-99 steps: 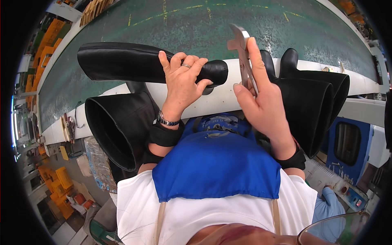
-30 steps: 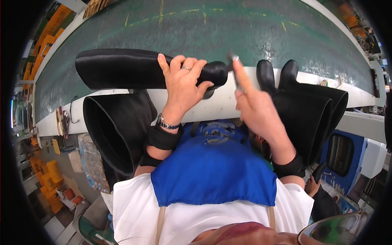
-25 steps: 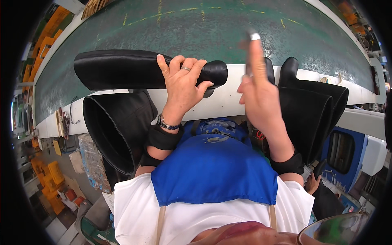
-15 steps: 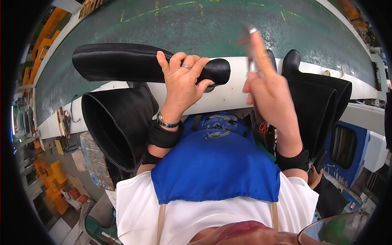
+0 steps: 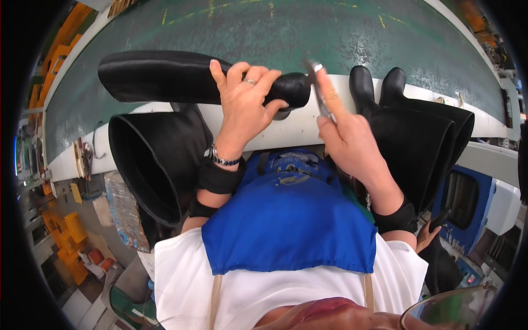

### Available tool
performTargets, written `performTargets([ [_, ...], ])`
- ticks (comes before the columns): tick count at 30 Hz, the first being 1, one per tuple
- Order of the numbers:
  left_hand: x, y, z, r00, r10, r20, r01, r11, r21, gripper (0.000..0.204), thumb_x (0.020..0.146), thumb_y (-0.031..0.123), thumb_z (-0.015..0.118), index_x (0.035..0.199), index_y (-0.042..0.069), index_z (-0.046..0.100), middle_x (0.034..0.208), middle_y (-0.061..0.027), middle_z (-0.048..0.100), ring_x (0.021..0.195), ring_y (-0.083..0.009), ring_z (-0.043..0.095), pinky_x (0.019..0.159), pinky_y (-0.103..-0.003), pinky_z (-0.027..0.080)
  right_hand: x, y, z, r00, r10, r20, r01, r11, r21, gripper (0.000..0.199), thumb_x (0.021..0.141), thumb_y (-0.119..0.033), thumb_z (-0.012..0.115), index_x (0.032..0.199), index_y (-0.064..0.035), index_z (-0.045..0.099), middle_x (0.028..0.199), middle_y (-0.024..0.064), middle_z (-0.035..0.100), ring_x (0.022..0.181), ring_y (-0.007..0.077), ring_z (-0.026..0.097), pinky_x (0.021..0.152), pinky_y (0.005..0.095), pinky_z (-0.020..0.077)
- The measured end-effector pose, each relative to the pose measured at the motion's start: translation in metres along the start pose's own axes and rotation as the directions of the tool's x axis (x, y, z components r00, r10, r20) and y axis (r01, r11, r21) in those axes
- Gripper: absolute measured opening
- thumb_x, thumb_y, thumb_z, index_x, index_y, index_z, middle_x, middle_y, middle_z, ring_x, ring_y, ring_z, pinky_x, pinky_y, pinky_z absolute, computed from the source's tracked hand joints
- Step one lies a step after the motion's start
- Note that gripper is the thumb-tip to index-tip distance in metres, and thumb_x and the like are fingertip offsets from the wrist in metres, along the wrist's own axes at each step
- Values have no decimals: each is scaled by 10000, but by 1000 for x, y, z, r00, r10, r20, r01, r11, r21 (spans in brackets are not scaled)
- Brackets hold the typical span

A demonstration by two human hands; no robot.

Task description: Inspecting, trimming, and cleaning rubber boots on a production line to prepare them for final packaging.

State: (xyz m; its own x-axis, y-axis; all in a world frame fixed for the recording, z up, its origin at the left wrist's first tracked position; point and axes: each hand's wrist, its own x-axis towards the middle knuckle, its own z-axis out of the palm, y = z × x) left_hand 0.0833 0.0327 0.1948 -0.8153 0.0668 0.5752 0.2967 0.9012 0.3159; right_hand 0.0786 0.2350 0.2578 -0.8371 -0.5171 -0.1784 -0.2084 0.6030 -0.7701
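Note:
A tall black boot (image 5: 159, 77) lies on its side, its shaft pointing left and its rounded foot end to the right. My left hand (image 5: 246, 107) is wrapped over the foot part, thumb on the near side, fingers across the top. In my right hand (image 5: 346, 129) is a small metal hammer (image 5: 322, 93), its head blurred by motion, with my index finger stretched along it. That head is close to the boot's right end; whether they touch I cannot tell. Another black boot (image 5: 159, 159), its wide top facing me, is just left of my left forearm.
More black boots (image 5: 412, 143) stand together at my right, toes away from me. A white ledge (image 5: 335, 113) runs in front of me, with a green surface (image 5: 264, 41) beyond. Another person's hand (image 5: 426, 236) shows at the lower right, near a blue machine (image 5: 462, 195).
My right hand has swung left and down, bringing the hammer from well right of the boot to beside its foot end. The held boot has shifted slightly up at its left end.

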Motion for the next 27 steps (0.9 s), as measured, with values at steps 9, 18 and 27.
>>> performTargets([
  [9,8,4,12,995,-92,-44,93,995,27,486,551,252,831,1002,153,681,886,25,627,1000,-238,489,1079,-591,92,9,29,43,936,-230,-267,193,968,-158,756,804,11,490,1491,-39,181,612,161,554,504,299,555,528,349,465],
  [18,12,4,19,994,-65,-83,68,997,33,474,520,213,826,949,91,666,873,-17,587,991,-259,489,1084,-598,130,20,38,54,951,-174,-255,128,974,-186,759,802,31,489,1481,12,150,1261,269,543,700,317,664,614,327,518],
  [27,17,3,27,994,-65,-83,68,997,37,460,522,231,821,928,85,663,862,-24,584,983,-255,494,1098,-572,119,24,39,58,899,-278,-337,211,952,-224,762,797,37,489,1484,-7,163,1226,283,555,604,286,614,584,324,498],
])
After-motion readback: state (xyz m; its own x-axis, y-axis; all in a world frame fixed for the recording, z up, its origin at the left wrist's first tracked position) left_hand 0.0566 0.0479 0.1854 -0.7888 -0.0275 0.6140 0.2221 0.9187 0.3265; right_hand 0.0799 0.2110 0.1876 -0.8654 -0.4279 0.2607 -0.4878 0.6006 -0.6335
